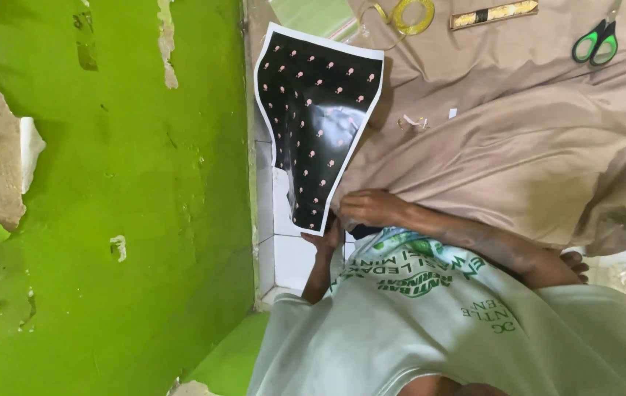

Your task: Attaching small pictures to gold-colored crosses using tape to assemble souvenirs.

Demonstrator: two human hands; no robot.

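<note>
Lower hand point(325, 242): fingers pinched on the bottom edge of one glossy black sheet point(320, 125) with small pink dots and a white border; the sheet stands against the white tile strip point(284, 220) beside the green wall point(107, 198). Which of the person's hands this is, cannot tell. Upper hand point(372, 207): fingers curled, resting on one tan cloth point(511, 139); grip unclear. On the cloth, well apart from the hands: one pair of green-handled scissors point(596, 42), one gold ribbon coil point(412, 15), one gold patterned strip point(493, 14).
</note>
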